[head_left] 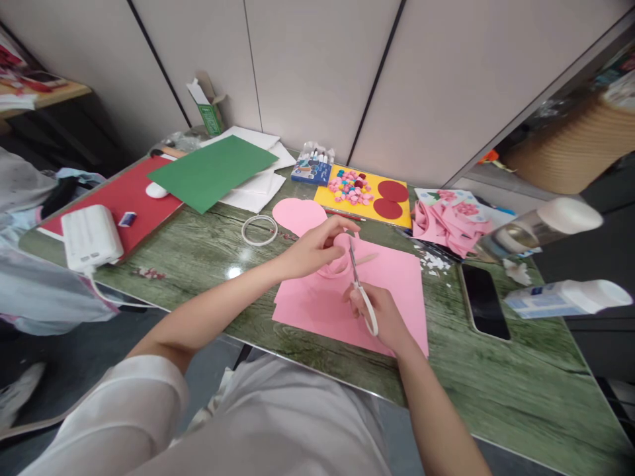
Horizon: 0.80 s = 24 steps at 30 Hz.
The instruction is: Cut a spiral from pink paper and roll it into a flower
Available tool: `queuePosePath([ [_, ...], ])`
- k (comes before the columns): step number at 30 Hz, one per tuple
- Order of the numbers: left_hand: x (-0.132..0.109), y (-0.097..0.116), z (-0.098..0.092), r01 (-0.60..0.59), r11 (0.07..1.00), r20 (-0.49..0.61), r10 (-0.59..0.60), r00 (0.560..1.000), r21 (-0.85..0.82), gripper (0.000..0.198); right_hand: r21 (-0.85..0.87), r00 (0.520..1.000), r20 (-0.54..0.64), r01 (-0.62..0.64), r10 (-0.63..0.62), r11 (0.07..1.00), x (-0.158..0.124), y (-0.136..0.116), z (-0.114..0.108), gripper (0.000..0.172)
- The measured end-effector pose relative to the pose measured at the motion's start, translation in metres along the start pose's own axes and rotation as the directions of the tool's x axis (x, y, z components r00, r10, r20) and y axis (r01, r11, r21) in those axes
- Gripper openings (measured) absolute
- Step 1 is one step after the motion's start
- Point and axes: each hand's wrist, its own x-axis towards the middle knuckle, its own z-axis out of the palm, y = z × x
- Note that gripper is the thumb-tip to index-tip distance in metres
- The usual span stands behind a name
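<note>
1. Pink paper, smooth and matt, lies in flat straight-edged sheets [397, 291] at the near middle of the table [471, 370], whose glossy top has a green, streaked, wood-like grain.
2. Above the sheets, at their far left part, is a looped pink curl [337, 268] of thin paper. The left hand [315, 251] reaches in from the left, its grip pinched on the curl with bent fingers.
3. The scissors [368, 307] have white looped handles and slim metal blades. The right hand [381, 314] has its grip clamped round the handles, over the sheets; the blades point to the far side, at the curl.
4. Just beyond the left hand is a flat pink cutout [297, 213] with rounded edges. Left of it lies a tape ring [259, 243].
5. Farther off, a yellow sheet [364, 209] bears a heap of small, mixed-colour bits [350, 187] and two smooth dark red discs [393, 191]. A blue pen box [313, 163] stands just left of it.
6. On the right are a tangle of folded pink strips [449, 228], tiny white scraps [435, 261], a flat black phone [485, 301] and a white bottle [565, 297].
7. On the far left, a stiff green sheet [213, 172] overlaps white paper [255, 195] and a red sheet [143, 225]; a blocky white power bank [92, 237] is nearer.
</note>
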Motion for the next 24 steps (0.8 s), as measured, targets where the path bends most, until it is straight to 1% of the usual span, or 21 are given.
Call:
queuePosePath([
  [6, 0.0010, -0.0009, -0.0006, -0.008, 0.999, 0.021, 0.009, 1.000, -0.050, 0.035, -0.008, 1.000, 0.001, 0.007, -0.007, 1.000, 0.0000, 0.0006, 0.0000, 0.036],
  [12, 0.0027, 0.0004, -0.0027, -0.023, 0.994, 0.025, 0.025, 0.999, -0.111, 0.036, -0.013, 1.000, 0.002, -0.019, 0.019, 1.000, 0.0004, 0.0006, -0.0008, 0.035],
  [24, 0.0040, 0.0017, -0.0064, -0.026, 0.994, -0.022, 0.024, 0.999, -0.105, 0.037, -0.018, 1.000, -0.006, -0.018, 0.018, 1.000, 0.0003, 0.0030, -0.0009, 0.036],
])
